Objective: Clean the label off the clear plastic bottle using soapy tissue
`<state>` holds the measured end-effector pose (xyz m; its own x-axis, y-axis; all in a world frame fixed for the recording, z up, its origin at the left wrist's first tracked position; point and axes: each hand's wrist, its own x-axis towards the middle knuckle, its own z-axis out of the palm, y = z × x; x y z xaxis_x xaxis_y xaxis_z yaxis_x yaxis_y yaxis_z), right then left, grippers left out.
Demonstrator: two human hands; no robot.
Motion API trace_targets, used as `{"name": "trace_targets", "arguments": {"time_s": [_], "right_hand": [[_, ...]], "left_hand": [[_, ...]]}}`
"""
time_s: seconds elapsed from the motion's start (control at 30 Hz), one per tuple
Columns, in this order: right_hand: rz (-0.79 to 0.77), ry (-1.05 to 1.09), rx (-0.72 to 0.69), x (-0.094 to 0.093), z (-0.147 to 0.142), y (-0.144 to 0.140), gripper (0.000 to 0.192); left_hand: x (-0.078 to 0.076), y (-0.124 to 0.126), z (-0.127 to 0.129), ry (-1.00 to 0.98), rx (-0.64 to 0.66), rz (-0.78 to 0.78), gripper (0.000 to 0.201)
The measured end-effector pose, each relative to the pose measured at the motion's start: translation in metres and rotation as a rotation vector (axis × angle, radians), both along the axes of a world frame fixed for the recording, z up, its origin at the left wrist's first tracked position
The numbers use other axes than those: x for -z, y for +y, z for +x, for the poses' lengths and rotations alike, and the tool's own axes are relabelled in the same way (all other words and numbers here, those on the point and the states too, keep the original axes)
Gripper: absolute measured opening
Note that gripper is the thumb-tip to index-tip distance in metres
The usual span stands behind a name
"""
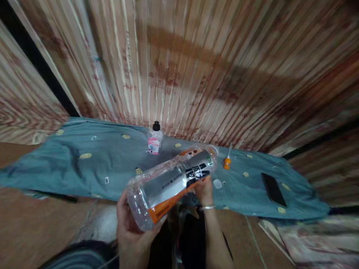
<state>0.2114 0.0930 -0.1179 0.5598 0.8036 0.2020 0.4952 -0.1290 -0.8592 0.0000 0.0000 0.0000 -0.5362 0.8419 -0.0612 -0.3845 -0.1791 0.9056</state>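
Note:
A large clear plastic bottle (171, 186) with an orange, silver and black label lies tilted across my two hands, above the cloth-covered surface. My left hand (134, 231) is wrapped around its lower end at the left. Farther along, my right hand (204, 189), with a bracelet at the wrist, grips it from below near the other end; some of its fingers are hidden behind the bottle. Just right of the bottle are an orange nozzle piece (227, 163) with a thin clear tube and a round whitish disc (217, 183).
Blue-green patterned cloth (112, 164) covers the low surface. A small clear bottle (154, 144) with a black cap and pink label stands toward the back. At the right lies a dark phone (274, 189). Striped curtain (179, 74) hangs close behind.

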Motion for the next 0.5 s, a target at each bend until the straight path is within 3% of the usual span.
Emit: {"name": "trace_targets", "arguments": {"time_s": [0.33, 0.5], "right_hand": [[0.028, -0.047, 0.049, -0.008, -0.001, -0.003, 0.042], [-0.016, -0.015, 0.035, -0.011, -0.003, -0.004, 0.049]], "left_hand": [[0.001, -0.001, -0.003, 0.076, 0.047, -0.005, 0.094], [0.005, 0.000, -0.004, 0.059, 0.041, 0.001, 0.088]]}}
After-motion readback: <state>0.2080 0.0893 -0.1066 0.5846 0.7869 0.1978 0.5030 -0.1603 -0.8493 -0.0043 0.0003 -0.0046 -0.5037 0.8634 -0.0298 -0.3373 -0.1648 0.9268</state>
